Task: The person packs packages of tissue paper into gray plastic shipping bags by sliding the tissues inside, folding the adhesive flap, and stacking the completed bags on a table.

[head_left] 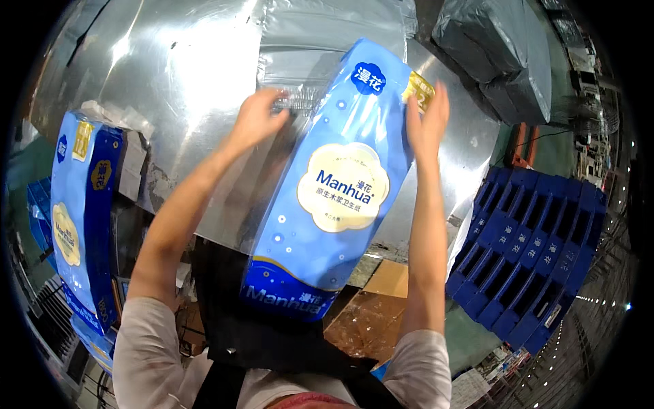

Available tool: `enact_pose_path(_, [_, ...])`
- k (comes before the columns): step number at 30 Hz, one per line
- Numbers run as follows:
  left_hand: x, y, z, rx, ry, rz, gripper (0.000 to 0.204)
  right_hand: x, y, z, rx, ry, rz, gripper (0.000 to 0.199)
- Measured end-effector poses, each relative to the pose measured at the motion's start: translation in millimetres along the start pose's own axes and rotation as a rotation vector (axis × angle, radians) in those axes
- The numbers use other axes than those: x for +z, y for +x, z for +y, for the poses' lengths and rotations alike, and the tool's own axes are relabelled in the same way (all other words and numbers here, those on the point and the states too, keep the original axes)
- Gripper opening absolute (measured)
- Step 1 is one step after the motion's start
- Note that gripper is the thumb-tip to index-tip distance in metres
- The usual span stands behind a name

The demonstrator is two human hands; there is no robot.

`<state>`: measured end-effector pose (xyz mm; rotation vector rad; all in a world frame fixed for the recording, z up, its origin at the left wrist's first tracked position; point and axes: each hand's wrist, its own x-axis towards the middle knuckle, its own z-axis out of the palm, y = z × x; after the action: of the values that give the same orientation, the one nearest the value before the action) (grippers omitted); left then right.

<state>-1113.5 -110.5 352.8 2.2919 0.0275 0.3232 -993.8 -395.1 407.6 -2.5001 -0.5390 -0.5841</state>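
Observation:
A long light-blue pack of toilet paper point(289, 235) with a dark blue lower end lies slanted across the metal table, its near end overhanging the edge toward my body. My left hand point(261, 117) is left of the pack's far half, thumb and fingers apart, near the edge of a crinkled grey plastic bag point(330, 51). Whether its fingertips touch the bag I cannot tell. Along the pack's upper right side, by a gold label point(419, 90), my right hand point(427, 126) is open with its fingers stretched out. Part of the bag lies under or behind the pack.
The shiny metal table point(197, 75) spreads beneath my hands. Another blue pack point(68, 204) stands at the left. Filled grey bags point(497, 51) sit at the far right. Stacked dark blue packs point(528, 252) are at the right, and brown cardboard point(371, 317) lies below the table edge.

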Motion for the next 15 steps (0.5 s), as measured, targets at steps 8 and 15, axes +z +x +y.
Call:
enact_pose_path(8, [46.8, 121.8, -19.9, 0.396, 0.826, -0.493, 0.006, 51.2, 70.9, -19.0, 0.259, 0.109, -0.58, 0.034])
enact_pose_path(15, [24.5, 175.2, -56.6, -0.032, 0.401, -0.287, 0.028, 79.9, 64.4, -83.3, 0.168, 0.103, -0.496, 0.028])
